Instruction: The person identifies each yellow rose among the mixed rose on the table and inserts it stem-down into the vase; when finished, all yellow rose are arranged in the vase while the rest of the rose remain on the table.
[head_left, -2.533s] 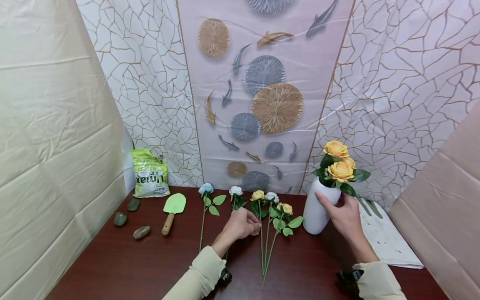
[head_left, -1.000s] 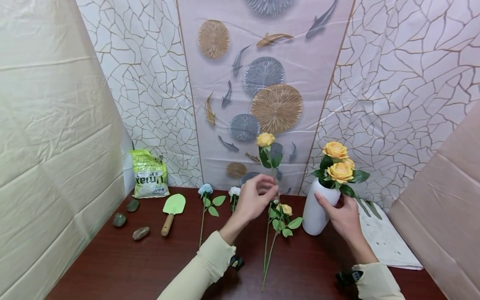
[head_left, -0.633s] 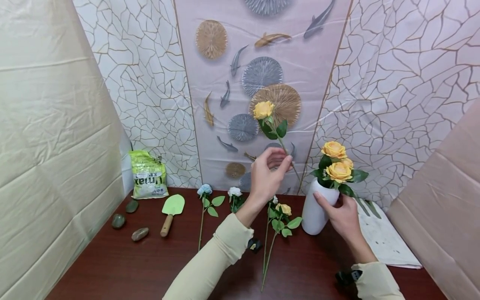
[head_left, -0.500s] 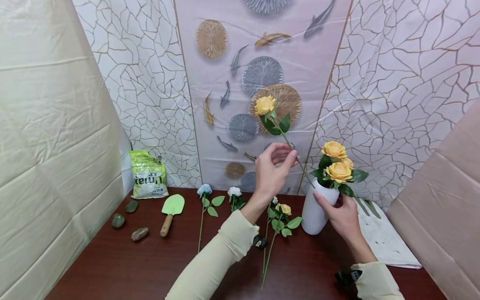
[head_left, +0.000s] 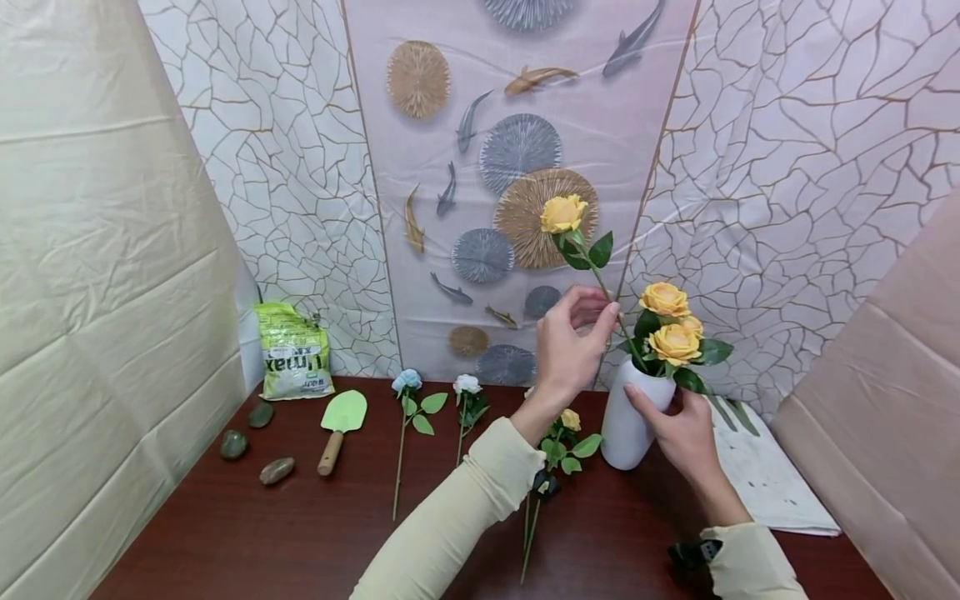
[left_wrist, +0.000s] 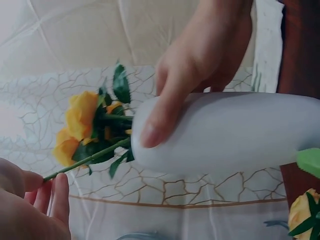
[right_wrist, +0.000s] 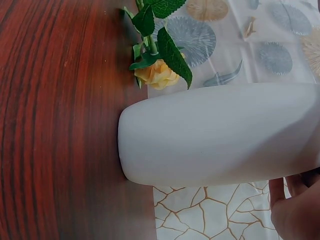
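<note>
My left hand [head_left: 572, 343] pinches the stem of a yellow rose [head_left: 564, 214] between thumb and fingers. The rose leans left, and its lower stem runs into the mouth of a white vase [head_left: 628, 421], as the left wrist view also shows. Around the vase's upper part my right hand [head_left: 684, 435] keeps its grip, thumb in front. Several yellow roses [head_left: 675, 342] with dark green leaves stand in the vase, which rests upright on the table. In the right wrist view the vase [right_wrist: 215, 135] fills the middle, and only part of the right hand [right_wrist: 300, 212] shows.
A yellow rose [head_left: 570, 419] lies left of the vase, partly behind my left arm. Farther left are a white rose [head_left: 467, 384], a blue rose [head_left: 407, 381], a green trowel [head_left: 345, 412], several stones [head_left: 277, 471] and a green bag [head_left: 294, 350]. A white cloth [head_left: 780, 479] lies at right.
My left hand has picked a yellow rose up from the table and carried it right and upward to the vase, its stem now in the mouth. The right hand has stayed on the vase.
</note>
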